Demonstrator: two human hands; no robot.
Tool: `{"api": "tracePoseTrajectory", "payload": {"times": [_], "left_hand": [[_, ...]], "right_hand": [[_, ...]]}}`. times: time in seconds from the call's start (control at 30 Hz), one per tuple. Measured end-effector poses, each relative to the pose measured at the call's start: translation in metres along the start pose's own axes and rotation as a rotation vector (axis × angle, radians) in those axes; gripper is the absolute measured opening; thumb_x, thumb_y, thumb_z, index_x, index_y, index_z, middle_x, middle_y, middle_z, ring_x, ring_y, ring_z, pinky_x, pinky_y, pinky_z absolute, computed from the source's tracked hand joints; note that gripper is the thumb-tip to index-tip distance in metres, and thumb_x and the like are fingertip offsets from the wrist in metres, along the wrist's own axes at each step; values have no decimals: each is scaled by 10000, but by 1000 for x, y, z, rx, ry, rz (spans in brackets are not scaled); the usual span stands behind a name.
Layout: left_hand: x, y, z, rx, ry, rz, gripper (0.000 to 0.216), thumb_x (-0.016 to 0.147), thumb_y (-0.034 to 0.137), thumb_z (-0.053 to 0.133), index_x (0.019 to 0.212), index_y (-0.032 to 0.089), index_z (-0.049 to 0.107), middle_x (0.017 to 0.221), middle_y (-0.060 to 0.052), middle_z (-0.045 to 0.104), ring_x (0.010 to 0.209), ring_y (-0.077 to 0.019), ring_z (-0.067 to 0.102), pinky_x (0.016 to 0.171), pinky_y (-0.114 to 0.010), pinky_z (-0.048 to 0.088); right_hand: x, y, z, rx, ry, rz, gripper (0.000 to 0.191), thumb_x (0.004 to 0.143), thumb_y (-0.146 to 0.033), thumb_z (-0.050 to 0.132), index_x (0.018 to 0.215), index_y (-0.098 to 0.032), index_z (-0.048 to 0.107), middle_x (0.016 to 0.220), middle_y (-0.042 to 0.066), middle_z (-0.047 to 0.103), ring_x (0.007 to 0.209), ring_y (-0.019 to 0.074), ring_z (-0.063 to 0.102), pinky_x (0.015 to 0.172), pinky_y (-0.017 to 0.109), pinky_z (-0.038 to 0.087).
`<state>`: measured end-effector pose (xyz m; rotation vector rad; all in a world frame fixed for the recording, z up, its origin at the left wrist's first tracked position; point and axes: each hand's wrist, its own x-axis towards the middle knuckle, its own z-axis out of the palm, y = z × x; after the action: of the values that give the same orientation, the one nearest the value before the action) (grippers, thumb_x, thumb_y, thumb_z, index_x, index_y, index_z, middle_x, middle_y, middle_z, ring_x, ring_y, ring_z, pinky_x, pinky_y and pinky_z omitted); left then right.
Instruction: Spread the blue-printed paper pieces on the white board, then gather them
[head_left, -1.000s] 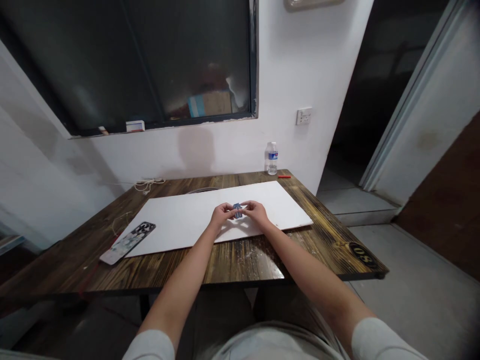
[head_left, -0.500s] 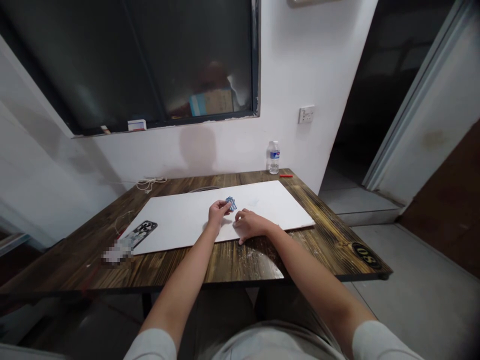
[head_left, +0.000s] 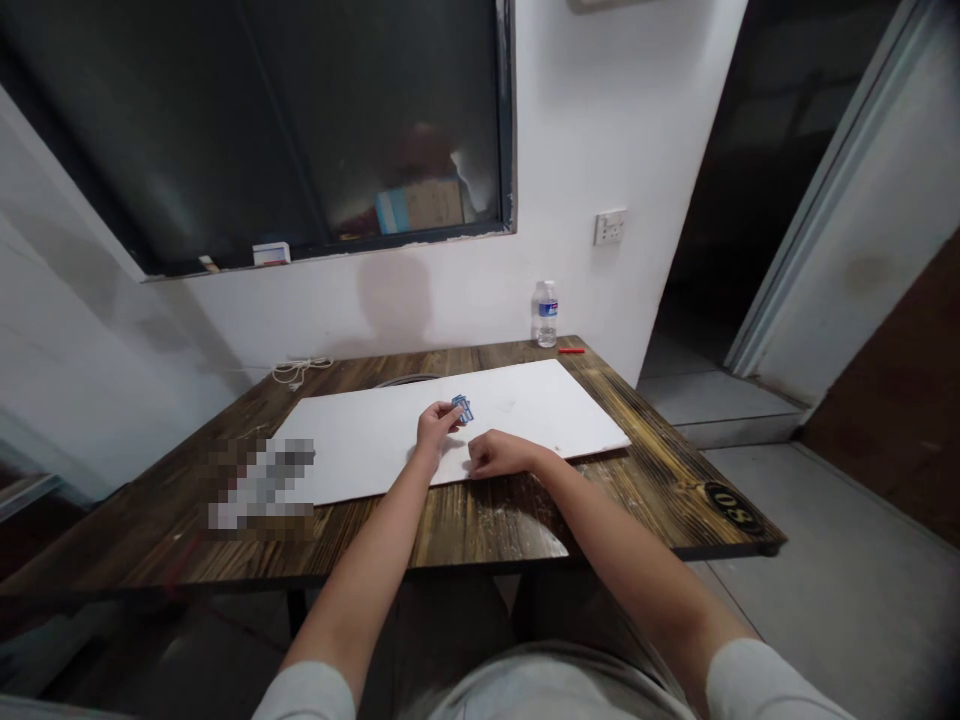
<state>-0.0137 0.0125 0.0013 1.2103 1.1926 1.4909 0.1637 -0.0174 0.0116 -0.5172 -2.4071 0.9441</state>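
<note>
My left hand [head_left: 436,424] pinches a few small blue cards [head_left: 463,407], held just above the white board [head_left: 540,410] that lies on the wooden table [head_left: 645,480]. My right hand [head_left: 499,454] rests at the board's near edge with its fingers curled; I cannot make out anything in it. The two hands are a short distance apart.
A blurred flat object [head_left: 259,485] lies at the board's left end. A water bottle [head_left: 546,314] and a red pen [head_left: 571,350] stand at the table's back right by the wall. A white cable [head_left: 300,368] lies at the back left. An open doorway is to the right.
Both hands held the cards together a second ago. The right hand has let go and drawn back towards me to the board's near edge; the left keeps the cards.
</note>
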Motion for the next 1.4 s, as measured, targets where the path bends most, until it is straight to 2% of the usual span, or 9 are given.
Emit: {"api": "tracePoseTrajectory", "payload": {"times": [0.13, 0.2, 0.43, 0.57, 0.9, 1.07, 1.2, 1.27, 1.4], "left_hand": [[0, -1, 1, -16, -17, -2, 453, 519, 465, 846, 755, 171, 596, 621, -3, 660, 553, -133, 623, 533, -231, 449], [1, -2, 1, -23, -33, 2, 460, 510, 463, 852, 747, 168, 591, 610, 5, 648, 540, -129, 615, 528, -231, 445], [-2, 2, 3, -4, -153, -10, 462, 502, 469, 867, 732, 163, 606, 612, 7, 642, 518, -119, 584, 526, -243, 454], [-7, 5, 5, 31, -253, -19, 460, 511, 468, 870, 726, 162, 602, 632, -15, 663, 538, -136, 609, 532, -251, 467], [-11, 5, 3, 44, -329, 9, 447, 543, 458, 874, 734, 155, 608, 656, -18, 660, 566, -137, 619, 566, -259, 482], [-13, 7, 4, 64, -370, 10, 448, 557, 477, 866, 745, 153, 620, 665, -31, 671, 579, -145, 626, 572, -263, 488], [-12, 6, 4, 57, -366, -3, 454, 539, 480, 871, 731, 149, 626, 651, -36, 674, 581, -151, 631, 567, -265, 486], [-10, 5, 5, 50, -329, -7, 452, 531, 476, 873, 735, 148, 639, 646, -39, 676, 574, -154, 630, 571, -276, 496], [-6, 3, 5, 34, -248, -9, 472, 493, 466, 887, 749, 145, 656, 651, -39, 682, 549, -150, 621, 562, -284, 504]], "right_hand": [[-1, -5, 0, 178, -30, 47, 276, 727, -436, 716, 699, -162, 726, 641, 0, 678, 601, 132, 585, 602, 236, 442], [1, -5, 0, 289, 25, 67, 339, 707, -499, 723, 734, -161, 739, 693, 21, 708, 638, 149, 615, 625, 250, 464], [10, 26, -4, 333, 632, 236, 396, 661, -560, 735, 697, -168, 696, 604, 13, 654, 522, 116, 520, 523, 240, 407], [9, 45, -6, 212, 840, 285, 383, 668, -564, 714, 679, -184, 669, 633, 18, 659, 586, 142, 551, 566, 256, 423], [9, 45, -2, 156, 818, 299, 420, 653, -603, 704, 635, -200, 587, 605, -8, 617, 571, 138, 526, 554, 254, 393], [8, 45, -6, 198, 802, 325, 486, 577, -625, 739, 527, -205, 499, 531, -22, 587, 535, 131, 512, 526, 247, 374], [9, 47, -7, 268, 772, 323, 492, 530, -626, 758, 517, -201, 511, 521, -23, 585, 527, 133, 517, 524, 246, 380], [9, 48, -8, 257, 770, 321, 475, 575, -640, 726, 537, -202, 544, 549, -10, 603, 553, 143, 532, 549, 254, 395], [5, 47, -15, 194, 872, 319, 465, 834, -608, 484, 689, -199, 651, 716, 44, 689, 694, 179, 604, 670, 283, 448]]}}
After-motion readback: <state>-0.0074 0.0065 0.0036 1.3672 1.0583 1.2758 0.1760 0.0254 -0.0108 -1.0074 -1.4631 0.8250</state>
